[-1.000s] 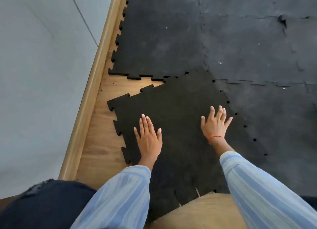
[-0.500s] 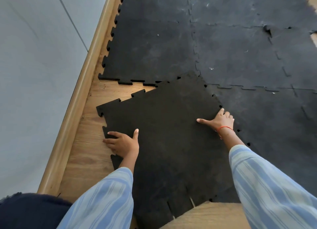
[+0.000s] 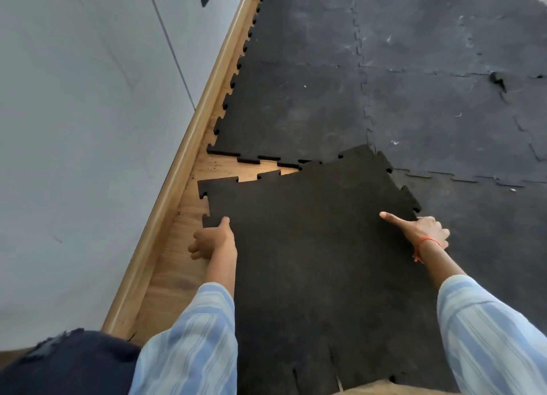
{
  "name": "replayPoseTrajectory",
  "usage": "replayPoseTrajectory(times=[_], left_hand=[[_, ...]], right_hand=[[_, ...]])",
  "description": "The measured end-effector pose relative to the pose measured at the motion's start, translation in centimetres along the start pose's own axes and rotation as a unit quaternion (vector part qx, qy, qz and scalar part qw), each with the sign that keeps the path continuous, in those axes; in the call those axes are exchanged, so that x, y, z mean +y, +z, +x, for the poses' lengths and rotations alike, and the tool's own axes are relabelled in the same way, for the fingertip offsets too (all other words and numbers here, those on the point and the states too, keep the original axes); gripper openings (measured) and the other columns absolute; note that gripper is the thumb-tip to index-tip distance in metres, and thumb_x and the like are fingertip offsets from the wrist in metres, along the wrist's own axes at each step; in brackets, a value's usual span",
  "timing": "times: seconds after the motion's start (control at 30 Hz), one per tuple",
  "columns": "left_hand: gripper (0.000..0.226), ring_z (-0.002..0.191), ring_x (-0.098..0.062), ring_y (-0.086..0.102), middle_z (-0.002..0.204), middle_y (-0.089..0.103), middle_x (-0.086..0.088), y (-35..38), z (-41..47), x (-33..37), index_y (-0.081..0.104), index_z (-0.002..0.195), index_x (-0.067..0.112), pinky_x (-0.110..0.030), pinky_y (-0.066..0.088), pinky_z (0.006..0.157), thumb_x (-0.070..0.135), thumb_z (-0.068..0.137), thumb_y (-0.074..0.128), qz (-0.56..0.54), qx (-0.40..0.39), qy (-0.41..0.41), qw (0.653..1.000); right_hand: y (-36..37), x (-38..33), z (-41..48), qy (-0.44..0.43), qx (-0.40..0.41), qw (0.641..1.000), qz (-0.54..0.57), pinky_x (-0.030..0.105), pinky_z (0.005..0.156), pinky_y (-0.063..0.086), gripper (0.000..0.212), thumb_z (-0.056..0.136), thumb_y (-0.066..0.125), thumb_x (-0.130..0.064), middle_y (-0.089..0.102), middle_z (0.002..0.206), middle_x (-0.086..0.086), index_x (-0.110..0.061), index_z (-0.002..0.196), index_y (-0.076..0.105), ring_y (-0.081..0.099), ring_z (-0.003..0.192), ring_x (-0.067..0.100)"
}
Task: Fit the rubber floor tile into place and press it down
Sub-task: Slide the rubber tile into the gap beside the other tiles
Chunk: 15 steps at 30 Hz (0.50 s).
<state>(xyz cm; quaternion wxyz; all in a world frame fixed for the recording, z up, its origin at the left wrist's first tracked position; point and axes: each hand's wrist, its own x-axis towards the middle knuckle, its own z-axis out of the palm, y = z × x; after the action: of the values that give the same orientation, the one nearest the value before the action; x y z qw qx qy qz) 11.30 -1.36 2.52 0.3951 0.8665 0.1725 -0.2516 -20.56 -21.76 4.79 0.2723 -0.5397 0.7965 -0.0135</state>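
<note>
Lying skewed over the gap, the loose black rubber floor tile with puzzle-cut edges point(image 3: 310, 246) has its far right corner riding on top of the laid dark grey interlocking mats point(image 3: 429, 98), while a wedge of bare wooden floor point(image 3: 213, 169) shows between its far edge and their teeth. Its near edge is cut off by the bottom of the frame and partly hidden behind a tan surface point(image 3: 384, 388) there. The left hand point(image 3: 211, 240) grips the tile's left edge: the thumb lies on top, the fingers curl down at the edge, their tips hidden. The right hand point(image 3: 423, 230) holds the right edge, thumb stretched flat across the top, fingers folded over the side where the tile overlaps the mats; whether they reach under it cannot be made out. Both arms reach forward in blue striped sleeves point(image 3: 192, 341). A wooden skirting board point(image 3: 183, 163) runs along the grey wall point(image 3: 74, 128) on the left.
</note>
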Motion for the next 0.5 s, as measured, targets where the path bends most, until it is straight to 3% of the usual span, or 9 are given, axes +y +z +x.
replayPoseTrajectory(times=[0.07, 0.17, 0.37, 0.5], left_hand=[[0.081, 0.136, -0.045, 0.027, 0.151, 0.026, -0.025, -0.5, -0.5, 1.4, 0.029, 0.143, 0.0, -0.051, 0.029, 0.109, 0.043, 0.085, 0.064, -0.008, 0.017, 0.025, 1.0], [0.081, 0.128, -0.036, 0.039, 0.145, 0.037, -0.02, -1.2, -0.5, 3.7, 0.037, 0.138, 0.004, -0.042, 0.044, 0.097, 0.052, 0.08, 0.067, -0.018, 0.066, 0.074, 0.995], [0.071, 0.117, -0.029, 0.044, 0.135, 0.045, -0.017, -1.3, 0.7, 7.8, 0.049, 0.125, 0.006, -0.04, 0.049, 0.095, 0.057, 0.079, 0.066, 0.006, 0.063, 0.125, 0.99], [0.074, 0.115, -0.03, 0.045, 0.135, 0.044, -0.017, -1.4, 2.0, 8.4, 0.047, 0.124, 0.007, -0.042, 0.049, 0.094, 0.061, 0.077, 0.064, 0.033, 0.037, 0.11, 0.993]], right_hand=[[0.1, -0.2, -0.7, 0.017, -0.009, 0.999, 0.027, 0.054, 0.105, 0.04, 0.115, 0.05, 0.07, -0.082, 0.052, 0.135, 0.021, -0.001, 0.129, 0.053, 0.035, 0.132, 0.04], [0.8, 0.4, -2.0, 0.045, -0.02, 0.996, 0.075, 0.055, 0.101, 0.043, 0.114, 0.049, 0.067, -0.085, 0.054, 0.131, 0.02, -0.001, 0.125, 0.056, 0.035, 0.131, 0.04], [2.4, 1.9, -4.8, 0.106, 0.002, 0.981, 0.164, 0.055, 0.102, 0.041, 0.097, 0.054, 0.069, -0.081, 0.061, 0.12, 0.021, 0.0, 0.107, 0.064, 0.033, 0.131, 0.041], [2.5, 1.3, -5.1, 0.08, -0.013, 0.981, 0.179, 0.05, 0.105, 0.033, 0.096, 0.06, 0.07, -0.075, 0.06, 0.124, 0.021, 0.001, 0.117, 0.061, 0.035, 0.132, 0.041]])
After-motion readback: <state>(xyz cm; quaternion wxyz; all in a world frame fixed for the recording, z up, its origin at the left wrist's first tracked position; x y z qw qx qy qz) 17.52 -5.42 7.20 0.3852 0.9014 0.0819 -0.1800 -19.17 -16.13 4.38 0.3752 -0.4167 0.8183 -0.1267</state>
